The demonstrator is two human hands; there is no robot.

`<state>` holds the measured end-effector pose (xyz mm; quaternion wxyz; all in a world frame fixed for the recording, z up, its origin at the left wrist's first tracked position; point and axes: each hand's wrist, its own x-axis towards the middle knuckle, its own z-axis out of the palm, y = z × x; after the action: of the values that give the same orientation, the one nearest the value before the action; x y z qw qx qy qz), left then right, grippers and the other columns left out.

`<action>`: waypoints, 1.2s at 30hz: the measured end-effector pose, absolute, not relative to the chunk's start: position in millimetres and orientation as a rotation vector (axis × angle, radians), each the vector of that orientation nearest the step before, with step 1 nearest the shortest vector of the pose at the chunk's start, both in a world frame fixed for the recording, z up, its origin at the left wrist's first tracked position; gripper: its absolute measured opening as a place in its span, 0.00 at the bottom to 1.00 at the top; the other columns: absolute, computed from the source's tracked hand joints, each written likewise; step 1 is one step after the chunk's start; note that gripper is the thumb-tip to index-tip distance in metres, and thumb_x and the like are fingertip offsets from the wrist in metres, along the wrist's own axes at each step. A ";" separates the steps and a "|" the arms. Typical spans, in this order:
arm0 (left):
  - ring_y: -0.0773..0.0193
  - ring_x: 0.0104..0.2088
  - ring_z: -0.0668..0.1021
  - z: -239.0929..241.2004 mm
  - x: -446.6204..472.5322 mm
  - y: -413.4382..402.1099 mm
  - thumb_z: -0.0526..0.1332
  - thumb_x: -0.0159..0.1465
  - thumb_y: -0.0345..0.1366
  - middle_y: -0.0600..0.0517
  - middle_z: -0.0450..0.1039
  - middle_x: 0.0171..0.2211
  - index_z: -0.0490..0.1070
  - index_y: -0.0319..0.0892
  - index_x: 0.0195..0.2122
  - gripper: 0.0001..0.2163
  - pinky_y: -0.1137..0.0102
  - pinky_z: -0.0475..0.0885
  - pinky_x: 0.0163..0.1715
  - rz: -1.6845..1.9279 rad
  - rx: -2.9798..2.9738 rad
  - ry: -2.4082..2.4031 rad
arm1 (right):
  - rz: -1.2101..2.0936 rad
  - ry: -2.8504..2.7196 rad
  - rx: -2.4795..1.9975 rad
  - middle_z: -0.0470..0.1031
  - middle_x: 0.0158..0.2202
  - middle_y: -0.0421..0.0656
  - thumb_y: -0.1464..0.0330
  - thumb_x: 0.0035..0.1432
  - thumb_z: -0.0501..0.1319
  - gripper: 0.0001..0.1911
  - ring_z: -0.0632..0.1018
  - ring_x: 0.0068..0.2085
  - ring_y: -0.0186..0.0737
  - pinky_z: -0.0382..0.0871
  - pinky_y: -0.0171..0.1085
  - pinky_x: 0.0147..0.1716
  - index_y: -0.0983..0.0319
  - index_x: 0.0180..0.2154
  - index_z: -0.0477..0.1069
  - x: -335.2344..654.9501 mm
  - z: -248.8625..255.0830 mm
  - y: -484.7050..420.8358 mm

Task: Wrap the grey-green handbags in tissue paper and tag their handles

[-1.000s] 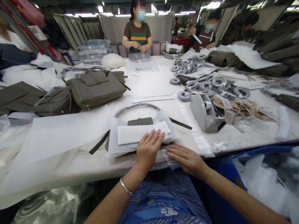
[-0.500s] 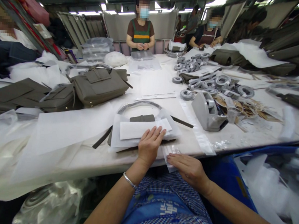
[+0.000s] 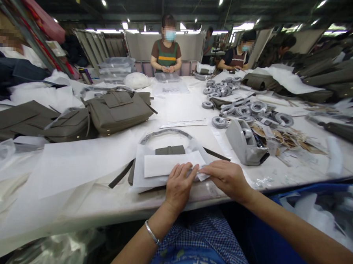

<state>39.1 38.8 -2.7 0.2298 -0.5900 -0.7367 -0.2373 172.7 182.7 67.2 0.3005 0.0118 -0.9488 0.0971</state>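
In front of me lies a grey-green handbag (image 3: 170, 149), mostly covered by a translucent wrapping sheet (image 3: 140, 183). Its wrapped handle (image 3: 166, 131) arches away from me. Across the sheet rests a folded white paper strip (image 3: 159, 166). My left hand (image 3: 179, 183) lies on the strip's right part, fingers slightly bent and spread. My right hand (image 3: 229, 179) pinches a small clear plastic piece (image 3: 203, 176) at the strip's right end, close to my left fingertips. The fingers partly hide that piece.
Grey-green bags (image 3: 118, 111) lie at the left, beside white sheets (image 3: 83, 162). On the right are a grey tape dispenser (image 3: 243, 143), coiled wrapped straps (image 3: 244, 110) and loose tags (image 3: 300, 140). A blue bin (image 3: 280, 192) stands below the table edge. Two masked people work across the table.
My right hand has moved up from the table edge to the paper strip's right end, with the clear plastic piece. My left fingers have bent a little; the camera has tilted upward.
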 end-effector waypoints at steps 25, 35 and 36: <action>0.57 0.46 0.77 0.9 33.0 43.0 0.59 0.64 0.23 0.49 0.78 0.47 0.68 0.38 0.54 0.17 0.64 0.76 0.47 -0.816 -1.671 -2.001 | 0.655 -2.660 -0.520 0.74 0.31 0.38 0.69 0.57 0.67 0.07 0.73 0.32 0.36 0.64 0.34 0.32 0.60 0.37 0.70 99.8 43.6 212.3; 0.59 0.46 0.77 1.8 31.0 41.5 0.56 0.65 0.23 0.50 0.78 0.46 0.66 0.41 0.57 0.19 0.67 0.75 0.48 -0.834 -1.670 -1.990 | 0.570 -2.218 -0.853 0.78 0.43 0.45 0.65 0.62 0.60 0.08 0.78 0.43 0.43 0.70 0.41 0.49 0.60 0.42 0.73 200.0 81.3 286.0; 0.59 0.46 0.77 2.4 31.1 41.2 0.57 0.65 0.23 0.50 0.78 0.46 0.65 0.40 0.57 0.20 0.67 0.74 0.49 -0.816 -1.679 -2.004 | 0.642 -2.133 -1.018 0.78 0.45 0.45 0.65 0.61 0.62 0.09 0.78 0.46 0.45 0.69 0.43 0.52 0.59 0.43 0.74 214.0 88.1 302.2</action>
<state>31.1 41.2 2.4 0.2001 -0.6007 -0.7169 -0.2919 214.0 302.2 88.1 0.3394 -0.3911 -0.8191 0.2467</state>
